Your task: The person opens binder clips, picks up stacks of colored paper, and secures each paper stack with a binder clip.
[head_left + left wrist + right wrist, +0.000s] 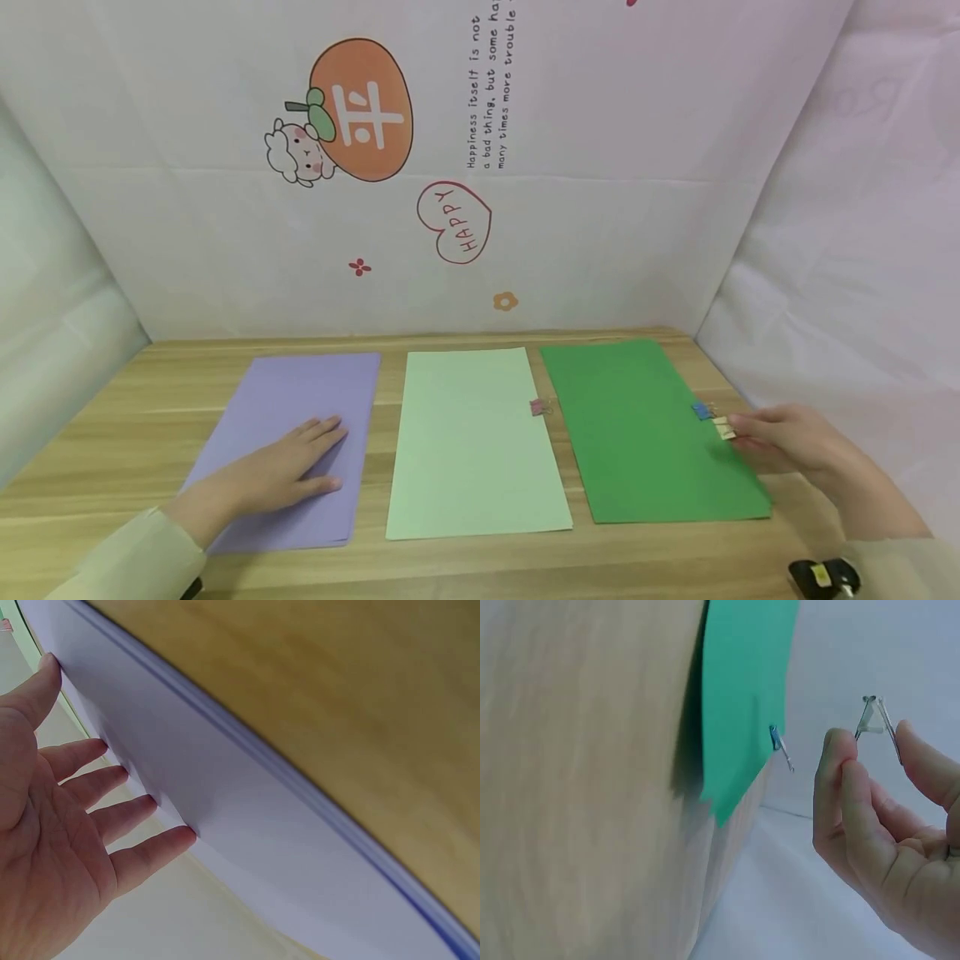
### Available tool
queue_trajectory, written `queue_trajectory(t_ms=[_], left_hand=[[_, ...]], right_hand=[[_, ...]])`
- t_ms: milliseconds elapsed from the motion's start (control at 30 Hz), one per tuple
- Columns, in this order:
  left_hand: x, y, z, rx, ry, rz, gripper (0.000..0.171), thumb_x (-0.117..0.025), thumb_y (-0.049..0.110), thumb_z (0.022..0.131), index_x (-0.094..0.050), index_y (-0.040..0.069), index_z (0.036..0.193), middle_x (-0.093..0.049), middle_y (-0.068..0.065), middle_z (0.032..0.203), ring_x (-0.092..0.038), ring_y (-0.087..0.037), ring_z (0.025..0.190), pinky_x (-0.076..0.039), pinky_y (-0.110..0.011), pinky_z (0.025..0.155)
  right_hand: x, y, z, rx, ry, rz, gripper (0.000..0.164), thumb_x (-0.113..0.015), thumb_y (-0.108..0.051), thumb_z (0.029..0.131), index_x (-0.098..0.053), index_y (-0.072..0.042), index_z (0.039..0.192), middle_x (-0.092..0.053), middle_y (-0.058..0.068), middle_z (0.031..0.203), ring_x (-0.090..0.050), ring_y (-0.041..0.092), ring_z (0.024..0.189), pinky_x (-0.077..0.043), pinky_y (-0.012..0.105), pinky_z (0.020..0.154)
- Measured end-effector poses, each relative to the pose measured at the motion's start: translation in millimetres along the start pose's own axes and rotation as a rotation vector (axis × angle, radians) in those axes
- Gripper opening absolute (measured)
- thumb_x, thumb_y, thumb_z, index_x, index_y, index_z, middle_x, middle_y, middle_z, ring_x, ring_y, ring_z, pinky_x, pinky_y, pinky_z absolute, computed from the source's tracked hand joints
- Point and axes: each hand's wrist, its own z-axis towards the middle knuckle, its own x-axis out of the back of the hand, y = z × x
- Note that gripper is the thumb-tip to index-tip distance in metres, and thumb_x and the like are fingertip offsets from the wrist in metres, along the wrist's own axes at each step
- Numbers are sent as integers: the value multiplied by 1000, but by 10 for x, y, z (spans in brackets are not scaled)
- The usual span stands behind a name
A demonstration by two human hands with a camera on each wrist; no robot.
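My left hand (273, 473) rests with spread fingertips on a stack of purple paper (322, 383); the left wrist view shows the stack's layered edge (247, 742). Between thumb and fingers, my right hand (798, 437) pinches the wire handles of a pale yellow binder clip (723, 428). That clip (871, 720) is held apart from the green paper (746, 682) in the right wrist view, close by its right edge. A blue binder clip (702, 410) grips that same edge of the green paper (645, 433), just beyond the yellow one.
Light green paper (472, 442) lies in the middle, with a pink binder clip (537, 407) on its right edge. Everything lies on a wooden table (480, 571). A white printed cloth (600, 250) hangs behind, and white cloth also stands at both sides.
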Motion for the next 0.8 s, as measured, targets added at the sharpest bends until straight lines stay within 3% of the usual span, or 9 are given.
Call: queue_trajectory(t_ms=[233, 533, 800], left_hand=[[-6, 18, 23, 1, -11, -6, 78, -58, 50, 96, -39, -4, 149, -32, -28, 157, -26, -54, 143, -24, -65, 116], [27, 64, 51, -12, -23, -5, 79, -59, 50, 95, -40, -4, 148, -32, -29, 156, -27, -54, 142, -25, -66, 115], [31, 83, 33, -8, -35, -17, 80, -60, 50, 95, -39, -5, 148, -31, -30, 156, -27, -56, 142, -24, -67, 114]], right_hand=[[-114, -117, 66, 74, -47, 60, 60, -55, -21, 103, -37, 25, 137, -70, 11, 120, -66, -5, 94, -56, 20, 87], [-298, -417, 154, 152, -10, 66, 61, -54, -26, 104, -36, 21, 140, -65, 11, 125, -62, -10, 97, -51, 9, 86], [-494, -785, 219, 175, 24, 22, 62, -54, -38, 103, -44, 8, 142, -66, 7, 125, -60, -8, 100, -50, 34, 102]])
